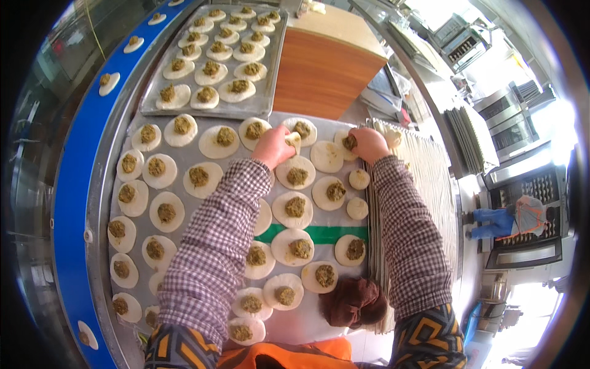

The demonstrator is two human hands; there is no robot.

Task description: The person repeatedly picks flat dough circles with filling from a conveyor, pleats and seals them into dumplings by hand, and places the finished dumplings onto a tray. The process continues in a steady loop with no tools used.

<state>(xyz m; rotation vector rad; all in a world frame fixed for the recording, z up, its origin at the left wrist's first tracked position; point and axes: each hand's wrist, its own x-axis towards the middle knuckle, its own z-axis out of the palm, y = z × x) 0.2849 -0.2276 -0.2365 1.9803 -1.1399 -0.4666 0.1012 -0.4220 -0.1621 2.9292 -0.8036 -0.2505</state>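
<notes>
1. Left hand, at 12 o'clock of centre, fingers pinched narrow on a small pale dough piece, held just above the work surface.
2. Right hand, at 1 o'clock, fingers curled over a filled dough round; how tight the grip is, cannot tell.
3. Flat dough rounds with green-brown filling cover the surface from 9 to 3 o'clock, set close in rows.
4. Three closed dough balls lie just beside the right forearm.
5. Green stripe runs across the surface at 5 o'clock, partly under the rounds.
6. Metal tray at 11 o'clock, filled rounds in rows.
7. Blue conveyor belt curves along 9 o'clock, carrying a few rounds.
8. Wooden box at 12 o'clock, beside the tray.
9. Stack of ribbed pale mats at 3 o'clock.
</notes>
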